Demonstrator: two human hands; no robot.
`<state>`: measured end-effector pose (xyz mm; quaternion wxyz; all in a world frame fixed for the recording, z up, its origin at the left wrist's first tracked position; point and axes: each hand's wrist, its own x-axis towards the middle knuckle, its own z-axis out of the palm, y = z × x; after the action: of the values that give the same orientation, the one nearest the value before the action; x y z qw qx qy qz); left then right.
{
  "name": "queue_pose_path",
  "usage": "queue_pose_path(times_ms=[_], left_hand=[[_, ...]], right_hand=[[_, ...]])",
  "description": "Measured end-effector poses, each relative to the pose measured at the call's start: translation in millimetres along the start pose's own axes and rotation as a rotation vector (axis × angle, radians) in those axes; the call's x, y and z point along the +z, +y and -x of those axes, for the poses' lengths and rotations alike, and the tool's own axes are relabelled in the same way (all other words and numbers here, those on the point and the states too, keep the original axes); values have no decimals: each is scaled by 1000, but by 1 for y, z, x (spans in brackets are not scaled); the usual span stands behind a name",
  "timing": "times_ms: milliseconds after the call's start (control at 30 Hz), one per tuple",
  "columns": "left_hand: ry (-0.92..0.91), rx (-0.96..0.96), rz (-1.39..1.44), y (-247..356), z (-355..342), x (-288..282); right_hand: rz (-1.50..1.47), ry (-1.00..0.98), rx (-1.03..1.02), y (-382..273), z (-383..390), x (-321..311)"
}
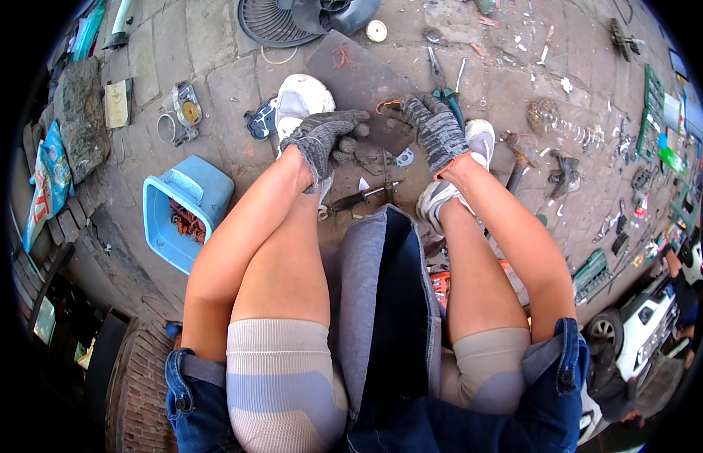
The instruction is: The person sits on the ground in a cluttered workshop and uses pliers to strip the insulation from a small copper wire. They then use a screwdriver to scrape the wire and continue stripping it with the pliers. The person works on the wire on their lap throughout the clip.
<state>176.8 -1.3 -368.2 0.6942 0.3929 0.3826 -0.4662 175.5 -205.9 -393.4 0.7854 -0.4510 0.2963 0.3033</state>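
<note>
My left hand (325,143), in a grey knit glove, hovers beside my left white shoe (302,102); its fingers are partly stretched and nothing shows in them. My right hand (431,132), gloved alike, pinches a small loop of orange-red wire (387,104) at its fingertips. Between and beyond both hands lies a dark flat plate (355,72), with a tangle of thin reddish wire (341,57) on it. Green-handled pliers (447,92) lie just past my right hand. A black-handled tool (351,201), screwdriver-like, rests on the ground between my feet.
At left stands a light blue bucket (156,204) holding reddish wire scraps. A stone block (81,121) and a metal part (186,109) lie farther left. A fan grille (268,19) is at the far side. Right of my foot, a hammer (520,158) lies among scattered debris.
</note>
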Motion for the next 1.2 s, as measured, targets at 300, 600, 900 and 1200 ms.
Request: queue_pose_path(times_ms=[300, 600, 900, 1200], left_hand=[[46, -46, -55, -4, -10, 3], [-67, -78, -504, 1, 8, 9], [-10, 514, -939, -11, -5, -6], [69, 364, -768, -6, 5, 3]], right_hand=[[-10, -110, 57, 4, 1, 15], [240, -206, -135, 14, -9, 3], [-8, -114, 8, -6, 5, 10], [-194, -90, 95, -8, 4, -2]])
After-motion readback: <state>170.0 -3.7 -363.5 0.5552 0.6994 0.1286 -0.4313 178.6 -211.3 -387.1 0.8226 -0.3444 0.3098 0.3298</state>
